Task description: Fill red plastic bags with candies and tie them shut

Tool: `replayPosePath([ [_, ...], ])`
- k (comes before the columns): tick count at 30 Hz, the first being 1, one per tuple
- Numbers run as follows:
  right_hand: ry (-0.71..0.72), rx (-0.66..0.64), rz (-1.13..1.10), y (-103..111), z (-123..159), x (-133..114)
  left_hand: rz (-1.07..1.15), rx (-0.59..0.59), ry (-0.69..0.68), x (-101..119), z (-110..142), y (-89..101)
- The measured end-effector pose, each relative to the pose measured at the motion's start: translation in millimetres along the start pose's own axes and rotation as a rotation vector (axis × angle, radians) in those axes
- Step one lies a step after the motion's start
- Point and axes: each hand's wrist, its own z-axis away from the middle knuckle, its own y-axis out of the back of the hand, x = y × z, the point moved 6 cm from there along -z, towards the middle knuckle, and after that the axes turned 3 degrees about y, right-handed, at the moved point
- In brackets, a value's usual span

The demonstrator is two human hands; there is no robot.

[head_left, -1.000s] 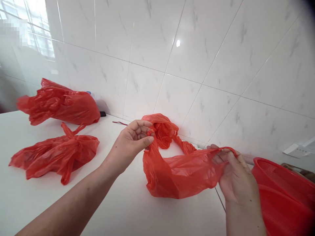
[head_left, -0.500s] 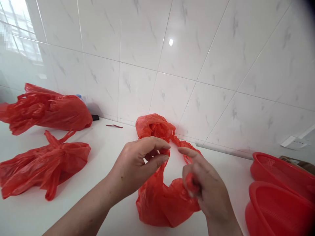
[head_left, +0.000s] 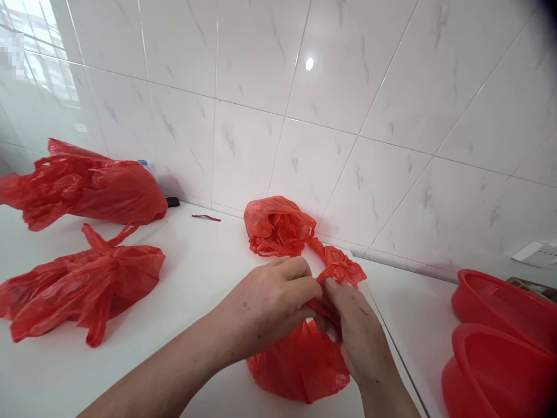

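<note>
A red plastic bag (head_left: 300,366) lies on the white counter (head_left: 204,273) in front of me, its body bunched below my hands. My left hand (head_left: 270,305) and my right hand (head_left: 354,334) meet above it, both with fingers closed on the bag's gathered handles. The handles are pinched together between the two hands. Just behind, another crumpled red bag (head_left: 278,226) sits near the wall, with a twisted red strip running from it toward my hands.
Two more red bags lie at the left: a tied one (head_left: 82,281) and a larger one (head_left: 87,188) by the wall. Two red plastic baskets (head_left: 500,360) stand at the right edge. A small dark object (head_left: 172,201) and a red scrap (head_left: 206,217) lie near the tiled wall.
My hands, first spread apart holding the bag's handles wide, have come together over the bag. The bag's mouth is now gathered shut between them.
</note>
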Motion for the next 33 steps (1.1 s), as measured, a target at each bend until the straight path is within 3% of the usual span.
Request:
replayPosePath([
  [7,0.171,-0.361,0.057,5,1,-13,-0.112,-0.047,0.151,-17,1,-5.2],
  [10,0.23,-0.388,0.106,9,0,-12,-0.133,-0.035,0.185,-19,3,-5.3],
  [12,0.198,-0.358,0.197,8,-1,-8,-0.145,-0.056,0.185,-18,4,-7.9],
  [15,0.135,-0.19,0.347,8,-5,-2,-0.201,-0.122,0.178,-16,6,-13.4],
  [18,0.17,-0.009,0.516,12,-8,-2,-0.276,-0.156,0.154,-12,8,-16.9],
  [20,0.188,0.034,0.604,14,-9,-1,-0.299,-0.151,0.139,-11,8,-18.2],
  [22,0.191,0.014,0.584,14,-10,-1,-0.307,-0.143,0.137,-11,9,-19.1],
  [27,0.196,-0.18,0.286,11,-10,-7,-0.325,-0.126,0.09,-9,7,-15.4],
  [30,0.146,-0.102,0.178,22,-18,-1,-0.321,-0.154,0.036,0,8,-12.8],
  [33,0.094,0.035,0.285,36,-32,17,-0.266,-0.248,-0.029,15,13,-15.3],
])
